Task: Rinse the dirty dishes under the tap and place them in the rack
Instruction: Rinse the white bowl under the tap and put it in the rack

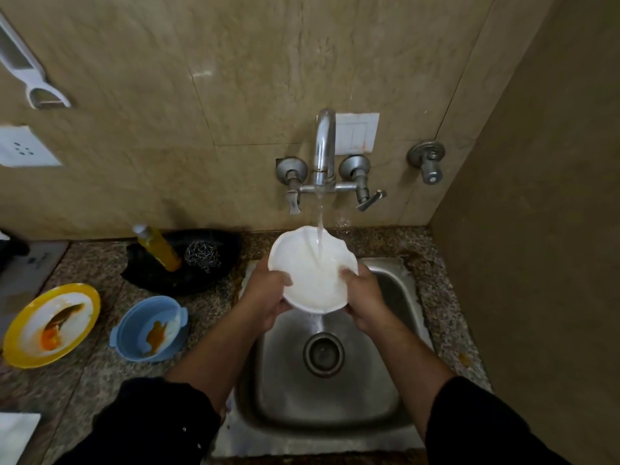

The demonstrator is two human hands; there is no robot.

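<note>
One white bowl (313,273) is held over the steel sink (339,401), tilted toward the person, with a single stream of water (320,218) from the tap (324,142) falling into it and spilling off its near edge. Two hands hold it. The left hand (268,297) grips the left rim, thumb lying over the edge and the fingers curled underneath. The right hand (364,297) grips the right rim the same way, its thumb inside the bowl. Both sleeves are dark and pushed up the forearms.

The tap has two lever handles, one on each side of the spout, and a third separate valve (427,161) sits on the wall to the right. One round drain (323,354) lies in the sink floor below the bowl.

On the speckled stone surface (84,380) left of the sink stand two dirty dishes: one yellow-rimmed plate (91,297) with orange smears, and just beside it one blue bowl (132,317) with two small handles and an orange stain inside. Behind them a black tray (157,280) carries one yellow soap bottle (159,248) and one steel scrubber (203,256).
</note>
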